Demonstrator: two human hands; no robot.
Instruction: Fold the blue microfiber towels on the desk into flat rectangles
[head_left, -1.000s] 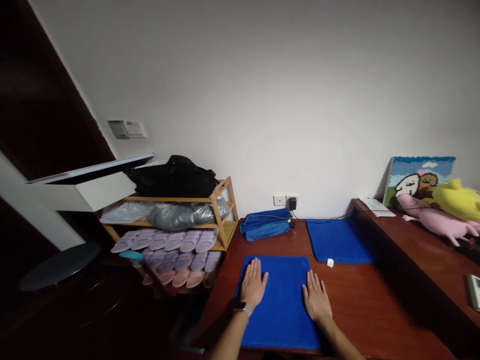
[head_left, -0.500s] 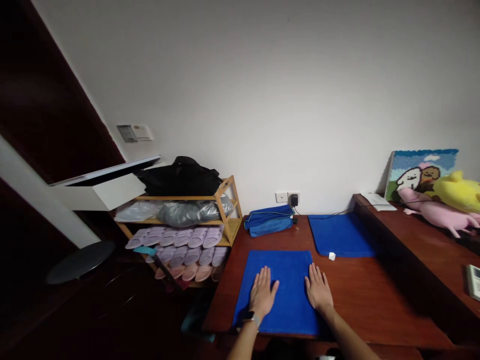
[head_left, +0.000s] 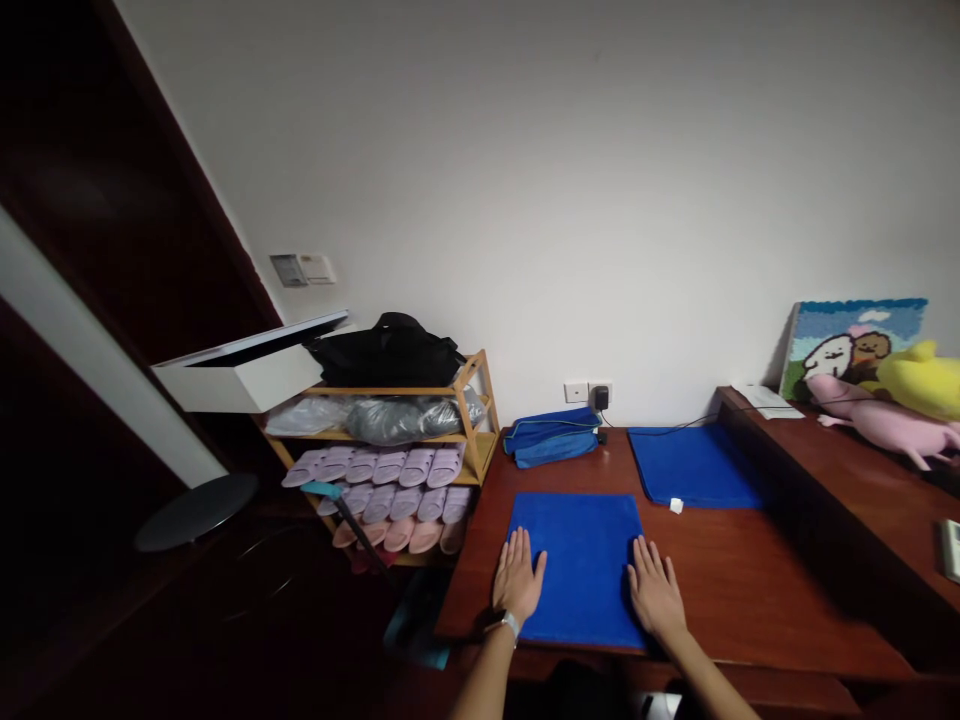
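On the wooden rack (head_left: 482, 432) at far left, slippers (head_left: 390, 467) are sitting in three rows, perhaps fifteen, though the lower ones are too dim to count surely. At the table (head_left: 750, 590), the left hand (head_left: 517, 590) and right hand (head_left: 655, 598) are lying flat, fingers stretched and slightly spread, gripping nothing. They are pressing the side edges of a blue towel (head_left: 577, 560) spread by the table's front edge. Three blue cloths are showing: this one, a folded towel (head_left: 553, 440) by the wall and a second spread towel (head_left: 694, 465) to the right. Two plush toys (head_left: 877, 425) are resting far right. A sliding push risks dragging the near cloth over the front edge, or bunching it.
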